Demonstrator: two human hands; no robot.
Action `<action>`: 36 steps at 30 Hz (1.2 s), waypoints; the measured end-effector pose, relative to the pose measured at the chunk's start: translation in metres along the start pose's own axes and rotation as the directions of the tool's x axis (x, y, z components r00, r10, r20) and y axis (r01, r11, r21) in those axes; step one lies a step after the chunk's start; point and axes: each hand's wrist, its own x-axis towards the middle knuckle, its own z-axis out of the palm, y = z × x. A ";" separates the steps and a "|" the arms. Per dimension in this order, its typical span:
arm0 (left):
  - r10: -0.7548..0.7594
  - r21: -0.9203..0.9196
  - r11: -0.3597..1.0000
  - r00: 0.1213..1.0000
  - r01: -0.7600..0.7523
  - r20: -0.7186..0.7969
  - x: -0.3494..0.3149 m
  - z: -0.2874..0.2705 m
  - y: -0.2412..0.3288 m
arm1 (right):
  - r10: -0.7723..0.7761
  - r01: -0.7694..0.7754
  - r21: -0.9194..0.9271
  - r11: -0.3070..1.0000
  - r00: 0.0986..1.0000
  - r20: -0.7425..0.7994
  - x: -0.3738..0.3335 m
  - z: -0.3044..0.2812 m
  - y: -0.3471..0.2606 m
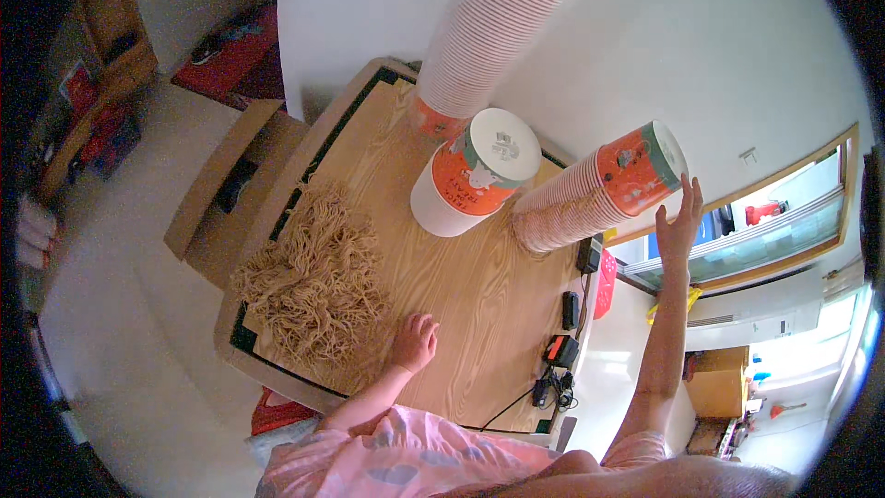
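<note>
My right hand (680,221) is raised at the top end of a leaning stack of paper tubs (567,203), its fingers apart against or just beside the green-rimmed uppermost tub (636,171). Loosely curled, my left hand (415,343) rests over the table next to a heap of tan cords (318,281); nothing shows in its fingers. Between the stacks stands a shorter set of tubs (466,189), upside down, with an orange and green printed band and a white base on top. Behind it rises a tall stack of nested white tubs (507,28), cut off by the upper edge.
The wood-topped table (461,286) carries black adapters and cables (558,355) along its right side. An open cardboard box (221,194) stands on the floor to the left. A white wall backs the table, and a window (784,221) is at right.
</note>
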 end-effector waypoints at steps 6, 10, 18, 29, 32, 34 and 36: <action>0.041 -0.035 0.999 0.999 -0.040 0.027 0.014 -0.009 0.005 | -0.042 0.069 0.311 0.948 0.995 -0.093 -0.030 0.026 -0.080; -0.054 -0.084 0.996 0.960 0.032 -0.275 0.084 -0.004 0.015 | 0.157 -0.389 0.710 0.587 0.915 0.371 -0.060 0.076 -0.122; -0.520 -0.603 0.743 0.818 0.290 -0.247 0.268 -0.038 -0.028 | 0.137 -0.772 0.622 -0.133 0.607 0.783 -0.110 0.214 -0.127; -0.747 -0.722 0.474 0.664 0.504 -0.027 0.288 -0.029 -0.093 | -0.012 -0.804 0.342 -0.486 0.398 0.918 -0.103 0.230 -0.158; -0.735 -0.697 0.415 0.667 0.585 0.123 0.288 -0.030 -0.066 | -0.032 -0.788 0.319 -0.527 0.394 0.919 -0.120 0.246 -0.133; -0.693 -0.643 0.425 0.686 0.637 0.222 0.290 -0.034 -0.052 | 0.008 -0.789 0.290 -0.542 0.340 0.940 -0.125 0.261 -0.120; -0.694 -0.705 0.367 0.683 0.607 0.227 0.292 -0.032 -0.043 | 0.046 -0.789 0.259 -0.558 0.282 0.958 -0.129 0.270 -0.106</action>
